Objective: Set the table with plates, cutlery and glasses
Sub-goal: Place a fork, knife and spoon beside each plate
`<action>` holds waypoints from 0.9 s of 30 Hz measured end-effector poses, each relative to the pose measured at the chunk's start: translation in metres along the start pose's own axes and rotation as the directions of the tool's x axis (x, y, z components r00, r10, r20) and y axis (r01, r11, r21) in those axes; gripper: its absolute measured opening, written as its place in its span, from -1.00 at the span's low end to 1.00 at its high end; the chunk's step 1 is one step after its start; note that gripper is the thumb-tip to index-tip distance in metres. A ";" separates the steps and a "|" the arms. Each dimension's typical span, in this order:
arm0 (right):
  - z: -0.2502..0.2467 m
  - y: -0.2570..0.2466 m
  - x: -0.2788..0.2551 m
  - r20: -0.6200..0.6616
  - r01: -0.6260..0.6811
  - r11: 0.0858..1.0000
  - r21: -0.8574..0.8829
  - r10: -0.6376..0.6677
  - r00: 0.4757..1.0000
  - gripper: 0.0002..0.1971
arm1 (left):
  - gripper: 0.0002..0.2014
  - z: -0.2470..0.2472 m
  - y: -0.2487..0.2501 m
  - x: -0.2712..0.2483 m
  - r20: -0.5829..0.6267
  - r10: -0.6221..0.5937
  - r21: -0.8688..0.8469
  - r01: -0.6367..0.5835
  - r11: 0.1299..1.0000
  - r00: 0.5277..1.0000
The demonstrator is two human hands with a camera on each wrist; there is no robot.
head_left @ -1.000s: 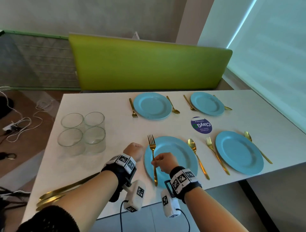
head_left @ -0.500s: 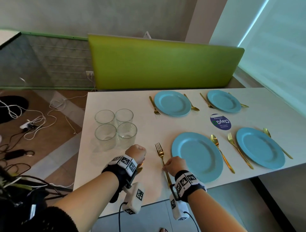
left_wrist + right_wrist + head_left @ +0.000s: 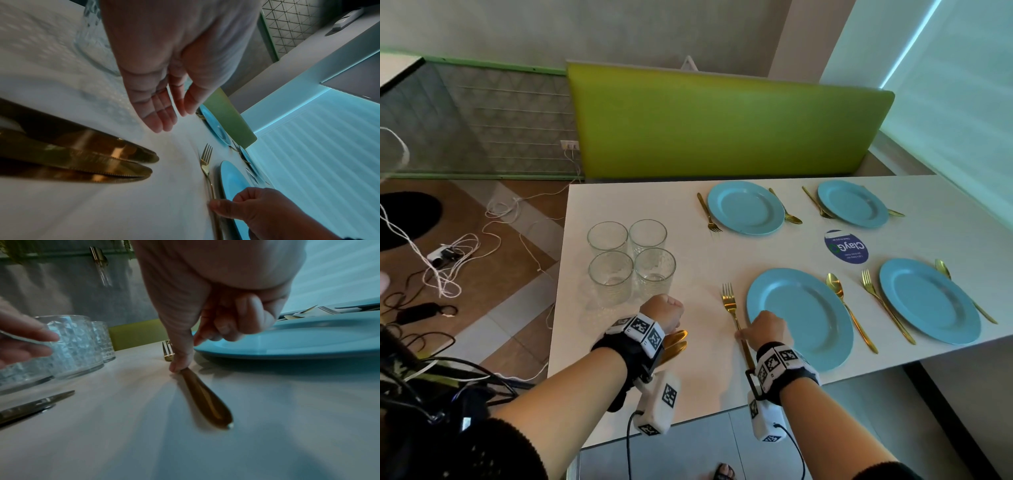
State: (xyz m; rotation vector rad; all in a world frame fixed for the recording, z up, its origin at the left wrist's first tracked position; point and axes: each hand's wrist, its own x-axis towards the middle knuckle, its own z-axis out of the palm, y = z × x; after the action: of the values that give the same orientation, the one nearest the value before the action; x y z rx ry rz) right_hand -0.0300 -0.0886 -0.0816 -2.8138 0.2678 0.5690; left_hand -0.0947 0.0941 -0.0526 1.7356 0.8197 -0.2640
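From head height we look forward and down over the long white table (image 3: 619,342). Our two wrist views sit low, close above its surface, facing along the fingers. All three share the slim gold fork (image 3: 730,303) (image 3: 206,160) (image 3: 168,352) beside the near round blue plate (image 3: 808,315) (image 3: 232,178) (image 3: 298,340).

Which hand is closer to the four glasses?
The left hand. It hovers right beside the glasses, open and holding nothing. The right hand is farther off, touching the gold fork next to the blue plate.
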 end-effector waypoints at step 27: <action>-0.004 -0.012 -0.036 0.060 0.169 0.986 -0.012 -0.168 0.984 -0.51 | -0.40 -0.057 -0.075 -0.029 0.108 0.034 0.901 -0.112 0.419 0.994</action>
State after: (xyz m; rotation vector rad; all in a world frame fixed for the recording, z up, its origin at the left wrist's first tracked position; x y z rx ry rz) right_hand -0.0587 -0.0737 -0.0604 -2.7946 0.0125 0.6165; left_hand -0.1769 0.1435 -0.0741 2.7728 0.5346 -0.8411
